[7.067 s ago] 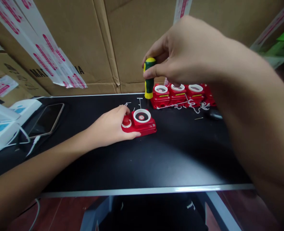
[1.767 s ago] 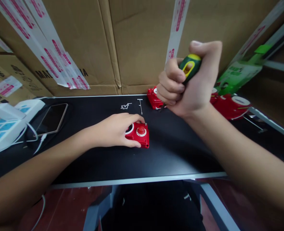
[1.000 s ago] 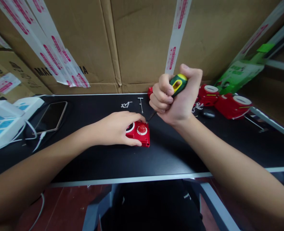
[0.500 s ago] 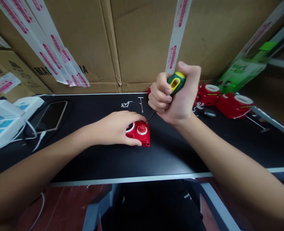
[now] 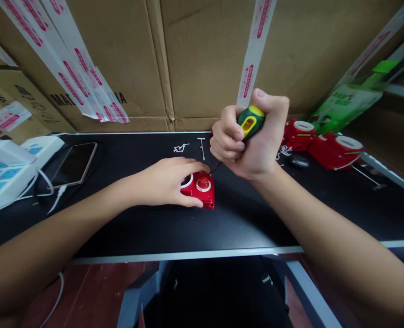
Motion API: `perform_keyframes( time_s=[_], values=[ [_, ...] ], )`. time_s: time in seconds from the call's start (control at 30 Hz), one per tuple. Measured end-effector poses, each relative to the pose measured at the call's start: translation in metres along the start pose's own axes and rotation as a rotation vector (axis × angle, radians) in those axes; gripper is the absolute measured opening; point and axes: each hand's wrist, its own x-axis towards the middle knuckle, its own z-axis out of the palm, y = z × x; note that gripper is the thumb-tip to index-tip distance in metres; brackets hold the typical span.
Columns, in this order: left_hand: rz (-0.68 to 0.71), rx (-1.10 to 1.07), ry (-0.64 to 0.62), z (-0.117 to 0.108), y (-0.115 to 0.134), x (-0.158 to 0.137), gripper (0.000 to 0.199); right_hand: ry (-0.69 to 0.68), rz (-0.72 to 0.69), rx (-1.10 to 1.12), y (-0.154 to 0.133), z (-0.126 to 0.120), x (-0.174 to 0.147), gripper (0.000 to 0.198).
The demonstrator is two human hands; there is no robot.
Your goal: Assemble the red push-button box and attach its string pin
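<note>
Left hand [image 5: 166, 182] clamped on the red box [image 5: 206, 195], right hand [image 5: 254, 148] fisted round the screwdriver [image 5: 255, 121], its tip seemingly at one corner, I judged straight, steady pressure best.

- I hold the left forearm [image 5: 58, 239] on a slant from the lower left, its wrist [image 5: 128, 191] nearly straight.
- My left hand [image 5: 168, 181] clasps low, palm down, fingers [image 5: 190, 164] and thumb [image 5: 192, 201] parted.
- Opposite, I have the right forearm [image 5: 332, 239] angled up from the lower right, my right hand [image 5: 250, 136] clenched, right thumb [image 5: 262, 98] uppermost.
</note>
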Motion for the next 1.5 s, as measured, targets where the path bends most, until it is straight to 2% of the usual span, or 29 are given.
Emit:
perform_keyframes(
  time_s=[0.1,0.27,0.67,0.83,1.0,1.07,1.23,1.37,1.5],
  values=[
    [-0.001,0.011,0.001,-0.001,0.0,0.0,0.068,0.014,-0.011,-0.027,-0.002,0.005,-0.001,0.069],
    [0.013,0.013,0.005,0.0,0.0,0.001,0.069,0.125,0.014,-0.058,0.005,0.01,0.006,0.082],
    [0.006,-0.01,0.002,0.001,0.001,0.001,0.067,0.275,0.022,-0.131,0.013,0.015,0.01,0.08],
    [-0.007,-0.022,0.013,0.0,0.004,0.001,0.065,0.282,-0.049,-0.118,0.008,0.017,0.001,0.064],
    [-0.018,-0.032,0.03,0.0,0.007,0.0,0.064,0.247,-0.038,-0.179,0.003,0.018,-0.005,0.044],
    [-0.025,-0.025,0.026,0.0,0.007,0.001,0.063,0.229,-0.022,-0.183,0.003,0.018,-0.006,0.045],
    [-0.025,-0.032,0.009,0.001,0.005,0.002,0.066,0.163,0.016,-0.098,0.001,0.016,-0.006,0.066],
    [-0.014,-0.037,0.015,0.002,0.004,0.001,0.066,0.136,0.064,-0.062,-0.002,0.005,-0.009,0.044],
    [0.0,-0.036,0.024,0.002,0.004,0.0,0.065,0.149,0.011,-0.075,-0.003,-0.004,-0.012,0.03]
  ],
)
